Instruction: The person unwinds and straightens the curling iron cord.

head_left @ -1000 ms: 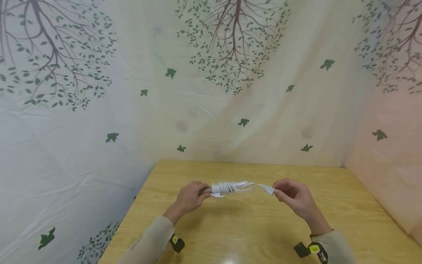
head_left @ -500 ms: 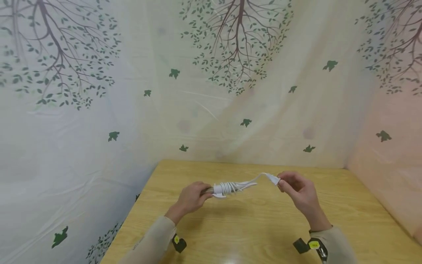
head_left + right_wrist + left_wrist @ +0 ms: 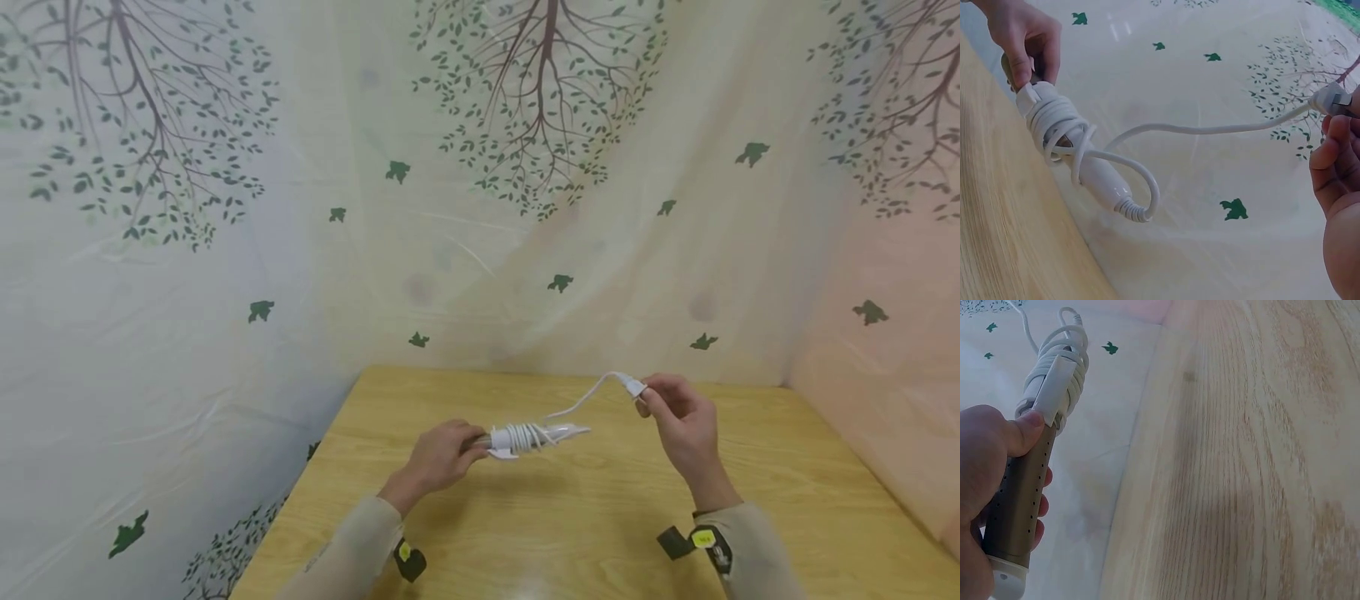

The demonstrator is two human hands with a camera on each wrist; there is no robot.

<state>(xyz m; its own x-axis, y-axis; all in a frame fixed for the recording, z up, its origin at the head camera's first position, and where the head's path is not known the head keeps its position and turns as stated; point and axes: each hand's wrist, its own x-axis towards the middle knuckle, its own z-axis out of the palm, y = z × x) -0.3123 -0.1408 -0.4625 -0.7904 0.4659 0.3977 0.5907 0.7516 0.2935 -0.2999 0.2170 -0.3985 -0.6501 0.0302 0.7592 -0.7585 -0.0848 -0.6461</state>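
My left hand (image 3: 438,457) grips a curling iron by its brown barrel (image 3: 1025,500), which has rows of small holes and a white tip. The thumb lies along the barrel near the white clamp lever (image 3: 1055,387). A white cord (image 3: 1210,130) is wound several times round the white handle (image 3: 1100,181), which points away from the left hand. My right hand (image 3: 684,427) pinches the plug (image 3: 634,388) at the cord's end, higher than the iron. Between plug and coils the free cord hangs in a curve. The iron is held above the table.
Below both hands lies a wooden table (image 3: 525,517). Pale curtains (image 3: 480,250) with printed trees and green leaf-like shapes stand behind it and at both sides. A small dark camera (image 3: 409,560) is strapped to the left wrist, another camera (image 3: 677,542) to the right.
My right hand has risen with the plug and moved slightly right, drawing the free cord up and longer. The left hand still holds the curling iron in nearly the same place.
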